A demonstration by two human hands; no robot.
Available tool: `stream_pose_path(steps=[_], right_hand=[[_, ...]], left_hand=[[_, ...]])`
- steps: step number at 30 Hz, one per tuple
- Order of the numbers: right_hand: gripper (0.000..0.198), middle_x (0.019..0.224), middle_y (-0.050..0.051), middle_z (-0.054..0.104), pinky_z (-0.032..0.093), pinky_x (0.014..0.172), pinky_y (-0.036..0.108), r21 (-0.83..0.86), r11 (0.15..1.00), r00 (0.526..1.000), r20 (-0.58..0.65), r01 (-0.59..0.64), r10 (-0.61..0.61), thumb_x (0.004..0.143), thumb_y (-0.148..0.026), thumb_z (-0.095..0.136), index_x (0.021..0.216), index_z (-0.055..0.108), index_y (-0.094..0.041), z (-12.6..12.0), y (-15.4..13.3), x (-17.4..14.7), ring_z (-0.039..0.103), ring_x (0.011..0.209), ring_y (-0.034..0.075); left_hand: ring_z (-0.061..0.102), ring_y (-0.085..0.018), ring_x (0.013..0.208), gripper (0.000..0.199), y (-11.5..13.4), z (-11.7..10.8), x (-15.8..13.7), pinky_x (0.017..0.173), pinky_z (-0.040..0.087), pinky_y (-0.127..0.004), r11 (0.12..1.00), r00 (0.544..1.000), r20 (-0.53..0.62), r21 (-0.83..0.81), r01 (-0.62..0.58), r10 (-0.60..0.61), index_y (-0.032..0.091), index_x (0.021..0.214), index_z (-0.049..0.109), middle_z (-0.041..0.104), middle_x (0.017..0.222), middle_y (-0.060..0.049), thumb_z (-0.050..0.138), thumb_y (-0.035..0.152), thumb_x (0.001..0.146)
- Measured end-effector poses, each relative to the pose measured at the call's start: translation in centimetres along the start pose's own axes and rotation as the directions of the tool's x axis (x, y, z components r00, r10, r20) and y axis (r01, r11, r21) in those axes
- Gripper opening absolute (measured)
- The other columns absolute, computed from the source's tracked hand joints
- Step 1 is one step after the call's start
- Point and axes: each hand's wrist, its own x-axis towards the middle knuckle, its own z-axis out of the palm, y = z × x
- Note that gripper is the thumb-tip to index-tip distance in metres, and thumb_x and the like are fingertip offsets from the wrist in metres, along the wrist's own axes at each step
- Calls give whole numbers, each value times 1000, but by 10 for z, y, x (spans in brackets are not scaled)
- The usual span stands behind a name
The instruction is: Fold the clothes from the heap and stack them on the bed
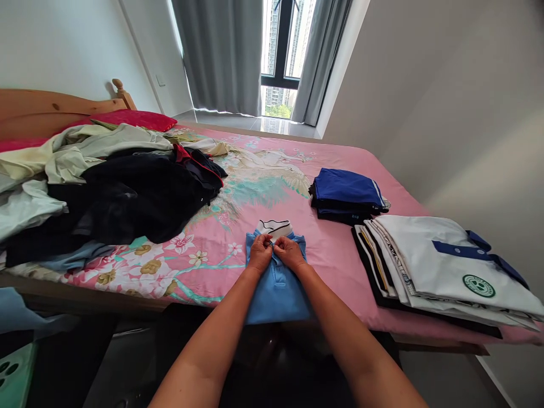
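Note:
A light blue polo shirt (278,300) lies folded at the front edge of the bed, its white collar (274,228) with a dark stripe pointing away from me. My left hand (260,253) and my right hand (289,252) meet on the placket just below the collar. Fingers of both hands are pinched together on the fabric at the shirt's front opening. Whether a button sits between the fingertips is too small to make out. Below the hands the lower placket shows, lying flat.
A pink floral bedsheet (335,266) covers the bed. Heaped loose clothes (140,192) lie on the left. On the right are a stack of folded blue and dark garments (348,190) and a larger stack of folded shirts (442,266). A red pillow (136,120) rests near the wooden headboard (55,107).

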Motion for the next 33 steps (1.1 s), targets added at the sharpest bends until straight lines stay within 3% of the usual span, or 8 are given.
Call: stream_pose_path(steps=[4, 9, 14, 19, 24, 26, 30, 33], right_hand=[[8, 61, -2, 57, 35, 53, 20, 65, 994, 995, 49, -93, 90, 71, -24, 56, 68, 59, -18, -2, 2, 5, 50, 56, 10], [15, 46, -3, 52, 34, 42, 21, 160, 958, 956, 208, -240, 205, 77, -25, 49, 66, 56, -17, -7, 2, 12, 46, 39, 10], [18, 43, -4, 52, 34, 37, 19, 218, 931, 932, 281, -293, 228, 80, -29, 49, 68, 56, -17, -11, -1, 11, 44, 35, 9], [22, 50, -3, 58, 38, 41, 21, 235, 943, 962, 189, -237, 195, 83, -33, 46, 85, 62, -17, -10, 3, 6, 47, 38, 10], [22, 58, -3, 59, 44, 61, 25, 178, 973, 989, 1, -147, 150, 79, -28, 49, 98, 57, -20, -7, -9, -10, 56, 57, 14], [22, 66, -2, 60, 43, 65, 27, 88, 991, 993, -45, -102, 107, 75, -29, 54, 96, 56, -21, -5, -20, -21, 57, 64, 16], [25, 88, 7, 62, 39, 75, 31, -300, 954, 990, -136, -15, -27, 67, -29, 63, 90, 56, -19, 2, -34, -44, 55, 86, 23], [12, 87, 9, 62, 37, 75, 31, -357, 932, 985, -171, -55, -7, 73, -24, 57, 84, 57, -19, 4, -30, -50, 55, 84, 23]], left_hand=[[53, -18, 86, 36, 6, 0, -3, 87, 45, -36, 993, 996, 8, 79, -84, 84, 19, 89, 63, 58, 89, -4, 51, -2, 63], [53, -19, 83, 37, 8, 1, -6, 86, 45, -36, 981, 990, 32, 129, -142, 139, 19, 94, 63, 56, 83, -4, 52, -1, 65], [55, -17, 80, 33, 5, 2, -5, 83, 46, -33, 981, 990, 45, 133, -140, 135, 19, 92, 63, 59, 83, -3, 51, 0, 69], [57, -17, 77, 21, 0, 4, -3, 80, 47, -32, 989, 996, 18, 117, -89, 88, 19, 89, 63, 60, 82, -3, 56, 9, 73], [57, -17, 74, 7, 0, 2, 1, 77, 45, -31, 997, 998, -55, 76, -15, 19, 20, 83, 62, 62, 79, -2, 60, 23, 77], [57, -16, 73, 9, 0, 0, 2, 75, 46, -31, 999, 997, -74, 43, 13, -10, 21, 80, 61, 62, 76, -2, 57, 29, 81], [60, -16, 70, 21, -3, -3, 3, 70, 48, -30, 996, 992, -100, -43, 79, -83, 20, 84, 59, 63, 75, -3, 45, 34, 87], [61, -15, 69, 21, -5, -4, 4, 69, 50, -29, 990, 988, -107, -90, 105, -115, 19, 90, 58, 63, 76, -3, 41, 31, 87]])
